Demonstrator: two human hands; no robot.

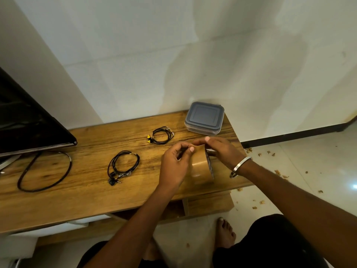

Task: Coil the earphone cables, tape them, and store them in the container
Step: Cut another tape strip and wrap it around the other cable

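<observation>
Wooden desk point(77, 190) carries two coiled earphones point(123, 165) and the lidded container point(204, 118); both hands point(174, 165) grip the tape roll point(201, 169), seemingly picking its end free.

Both forearms are bare, with no sleeves showing anywhere along them. The right hand point(222, 149) has a plain, smooth silver metal bangle point(239, 167) round its wrist, thin and rounded, catching a pale glint of light along its edge. The left hand point(174, 167) has no ring, band or watch that shows, and short pale fingernails show on both hands. Lower down, dark black cloth point(270, 246) covers the lap and legs, and one bare foot point(226, 233) with no shoe or sock shows on the pale floor tiles
</observation>
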